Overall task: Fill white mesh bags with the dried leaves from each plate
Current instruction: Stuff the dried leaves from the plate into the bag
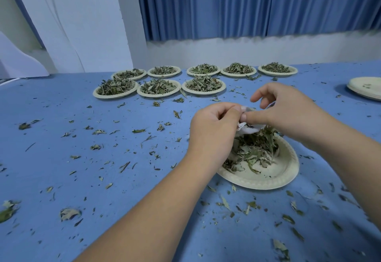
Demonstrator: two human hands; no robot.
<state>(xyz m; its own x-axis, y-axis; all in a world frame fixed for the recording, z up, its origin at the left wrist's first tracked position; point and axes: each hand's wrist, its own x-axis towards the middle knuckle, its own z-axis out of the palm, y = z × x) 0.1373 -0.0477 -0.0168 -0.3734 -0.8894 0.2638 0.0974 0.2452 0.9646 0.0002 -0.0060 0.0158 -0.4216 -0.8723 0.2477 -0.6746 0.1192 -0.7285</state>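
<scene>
- Head view: the left hand [214,125], fingers curled, pinched one edge of a small white mesh bag [249,130] between thumb and fingers.
- The right hand [286,109] pinched the bag's other edge with thumb and forefinger, its remaining fingers raised and loosely bent.
- The bag hung between the two hands, just above the far side of the nearest plate [268,181]; whether its mouth was open could not be told.
- That plate, pale and round, lay beneath both hands and held a loose heap of dried leaves [254,150], piled toward its far side, with the near part almost bare.
- Farther back stood eight more plates [158,96] heaped with leaves, in two rows, five behind and three in front, set close together.
- A stack of plates [362,93] sat at the table's right edge, well apart from the rest, with a few crumbs on top.
- Leaf scraps [69,213] lay scattered all over the blue tablecloth [61,101].
- Behind the table hung a pleated blue curtain [226,4] above a white wall [247,51].
</scene>
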